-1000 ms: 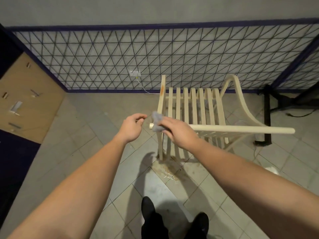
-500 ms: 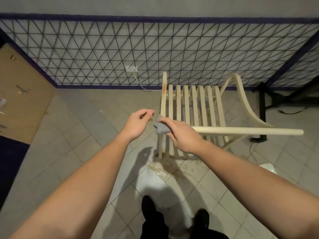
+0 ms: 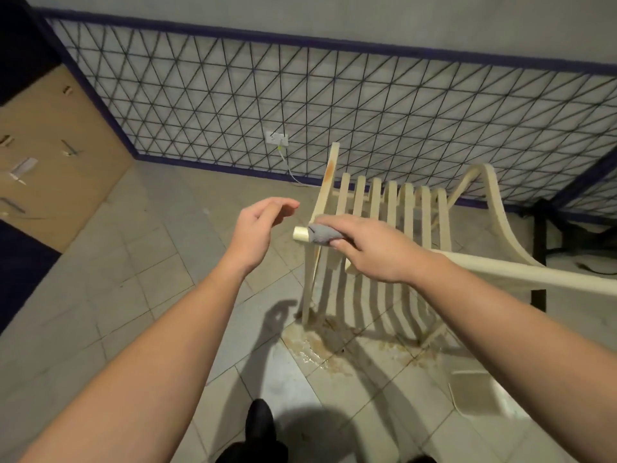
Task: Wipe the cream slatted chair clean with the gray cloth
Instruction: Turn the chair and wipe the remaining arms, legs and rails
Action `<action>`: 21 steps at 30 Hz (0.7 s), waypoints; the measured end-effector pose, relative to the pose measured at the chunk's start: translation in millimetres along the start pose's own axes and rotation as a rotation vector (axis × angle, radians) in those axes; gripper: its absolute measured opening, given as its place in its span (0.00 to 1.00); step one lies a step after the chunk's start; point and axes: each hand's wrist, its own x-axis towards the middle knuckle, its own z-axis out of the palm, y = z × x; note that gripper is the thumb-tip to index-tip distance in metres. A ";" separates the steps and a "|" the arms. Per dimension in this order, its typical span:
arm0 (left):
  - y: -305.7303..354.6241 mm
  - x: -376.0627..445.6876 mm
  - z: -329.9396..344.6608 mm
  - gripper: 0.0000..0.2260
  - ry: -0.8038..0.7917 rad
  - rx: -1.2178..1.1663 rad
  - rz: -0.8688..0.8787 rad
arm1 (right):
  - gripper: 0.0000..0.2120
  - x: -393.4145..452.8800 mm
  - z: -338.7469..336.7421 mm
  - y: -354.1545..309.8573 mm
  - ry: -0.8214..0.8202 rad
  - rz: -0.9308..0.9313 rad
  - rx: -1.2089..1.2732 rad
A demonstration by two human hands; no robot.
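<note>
The gray cloth has been brought onto the chair rail's end, at twelve o'clock, clamped in the right hand; the left hand has been withdrawn, fingers relaxed. Wiping is judged begun.

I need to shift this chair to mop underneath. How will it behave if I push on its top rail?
The cream slatted chair looks thin-slatted and open, so probably light. Its narrow floor contact suggests that a push on the top rail may tip it rather than slide it. The wet-looking stain underneath might let it skid.
</note>
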 end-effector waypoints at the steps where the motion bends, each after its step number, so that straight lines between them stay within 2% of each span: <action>1: -1.9 -2.5 -0.1 0.16 -0.017 0.020 0.053 | 0.20 1.5 5.3 0.7 0.037 -0.027 -0.013; 4: -11.9 -7.4 -1.8 0.17 -0.079 0.113 0.193 | 0.26 3.9 16.6 7.6 0.134 -0.123 -0.055; 9: -31.8 -12.3 2.2 0.16 -0.094 0.142 0.299 | 0.30 -18.5 30.4 18.3 0.279 -0.225 -0.162; 12: -28.4 -16.9 2.6 0.16 -0.112 0.210 0.331 | 0.22 -50.8 12.4 20.8 0.344 -0.041 -0.155; 16: -9.1 -20.8 -6.5 0.14 -0.099 0.335 0.297 | 0.14 -89.0 -13.7 43.3 0.309 0.172 -0.244; 19: 1.8 -25.5 -5.8 0.12 -0.117 0.520 0.279 | 0.15 -78.4 11.2 40.6 0.343 0.158 -0.281; 21: -1.8 -27.0 1.3 0.11 -0.105 0.613 0.281 | 0.17 -54.4 39.1 29.9 0.426 0.037 -0.312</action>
